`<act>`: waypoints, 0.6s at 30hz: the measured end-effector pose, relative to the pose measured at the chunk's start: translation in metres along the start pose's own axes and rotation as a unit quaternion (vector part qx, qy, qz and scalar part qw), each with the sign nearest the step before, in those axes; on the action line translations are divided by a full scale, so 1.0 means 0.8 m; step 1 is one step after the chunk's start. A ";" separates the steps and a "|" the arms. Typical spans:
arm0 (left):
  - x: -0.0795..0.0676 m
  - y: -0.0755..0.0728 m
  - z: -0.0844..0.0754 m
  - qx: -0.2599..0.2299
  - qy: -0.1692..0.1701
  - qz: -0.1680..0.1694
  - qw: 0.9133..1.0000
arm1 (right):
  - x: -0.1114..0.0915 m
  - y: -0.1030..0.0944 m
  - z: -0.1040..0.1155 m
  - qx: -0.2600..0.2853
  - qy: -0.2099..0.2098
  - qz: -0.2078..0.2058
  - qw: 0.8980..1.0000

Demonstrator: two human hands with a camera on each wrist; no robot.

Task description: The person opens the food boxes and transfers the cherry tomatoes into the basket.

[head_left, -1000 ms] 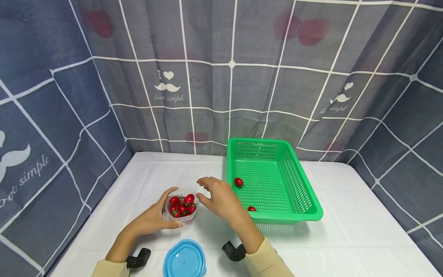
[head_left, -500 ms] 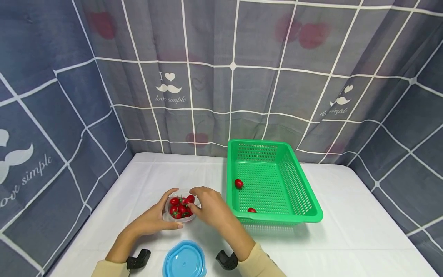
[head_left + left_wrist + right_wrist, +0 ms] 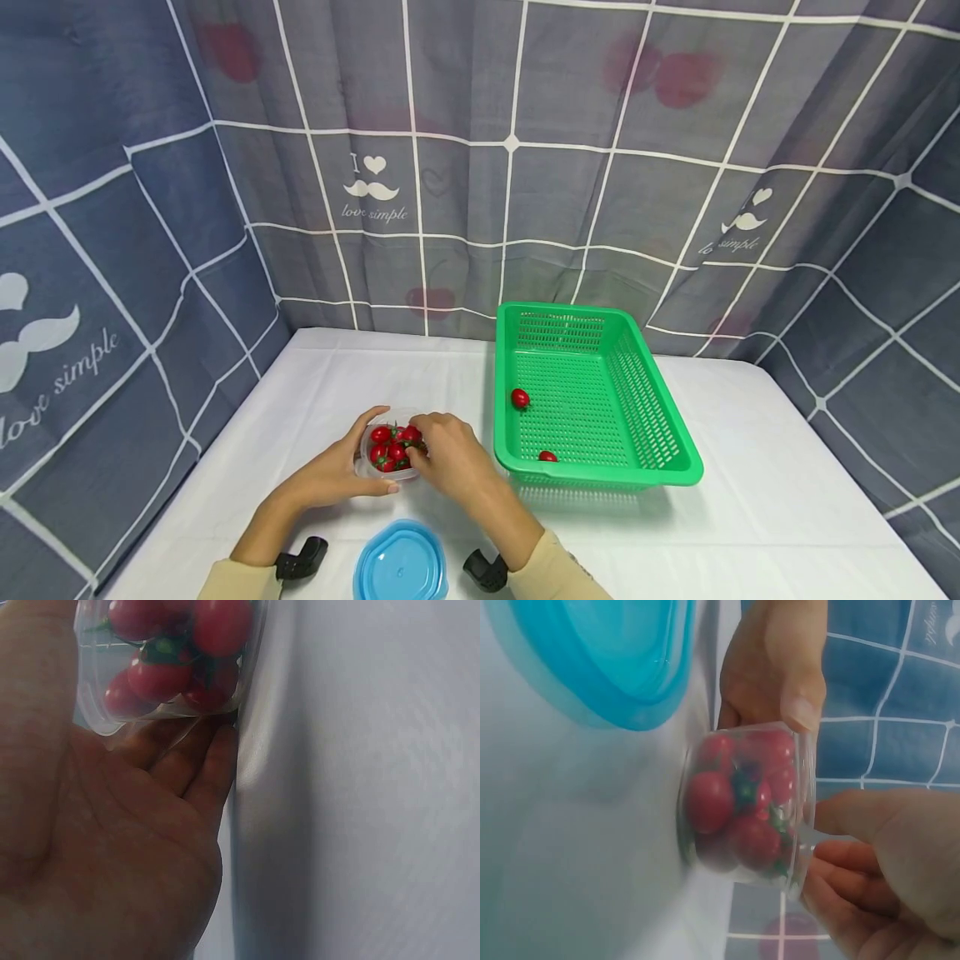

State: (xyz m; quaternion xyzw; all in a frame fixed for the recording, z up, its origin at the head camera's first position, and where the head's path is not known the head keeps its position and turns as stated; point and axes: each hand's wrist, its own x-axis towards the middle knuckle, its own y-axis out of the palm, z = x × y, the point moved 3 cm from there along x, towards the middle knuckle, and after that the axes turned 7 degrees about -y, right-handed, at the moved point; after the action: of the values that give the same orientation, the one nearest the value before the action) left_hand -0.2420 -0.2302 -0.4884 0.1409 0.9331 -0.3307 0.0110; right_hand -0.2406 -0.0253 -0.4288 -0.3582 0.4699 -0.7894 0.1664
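While a grey-blue curtain (image 3: 465, 196) with white grid lines stands along its far, left and right edges, the worktop (image 3: 765, 475) wears a white, lightly creased cloth. Near the far edge, right of the middle, stands a rectangular green basket (image 3: 611, 476) of perforated plastic. The left hand (image 3: 330, 477) holds the clear container (image 3: 808, 769), curved round its left side. The right hand (image 3: 456, 468) has its fingertips at the container's mouth and hides its right part; whether they pinch a tomato, I cannot tell. Toward the near edge lies a blue plastic lid (image 3: 400, 562), its corners rounded. The container, thin and smooth, stands left of the basket, full of glossy red tomatoes (image 3: 396, 451) with green stems. Inside the basket lie two loose tomatoes (image 3: 520, 399), one partly hidden by the near wall.
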 end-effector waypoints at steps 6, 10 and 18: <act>-0.001 0.002 0.003 -0.002 0.002 0.001 1.000 | -0.003 0.009 0.003 -0.009 0.001 -0.004 1.000; -0.001 0.004 0.005 -0.001 0.003 0.002 1.000 | -0.004 0.014 0.001 -0.009 0.003 -0.017 1.000; 0.001 0.000 -0.002 0.009 0.000 -0.001 1.000 | 0.003 0.013 -0.005 -0.010 -0.002 -0.032 0.999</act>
State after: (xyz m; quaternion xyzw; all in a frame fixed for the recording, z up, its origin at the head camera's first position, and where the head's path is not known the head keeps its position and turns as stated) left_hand -0.2430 -0.2290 -0.4868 0.1399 0.9304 -0.3387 0.0094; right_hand -0.2458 -0.0297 -0.4377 -0.3768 0.4657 -0.7887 0.1384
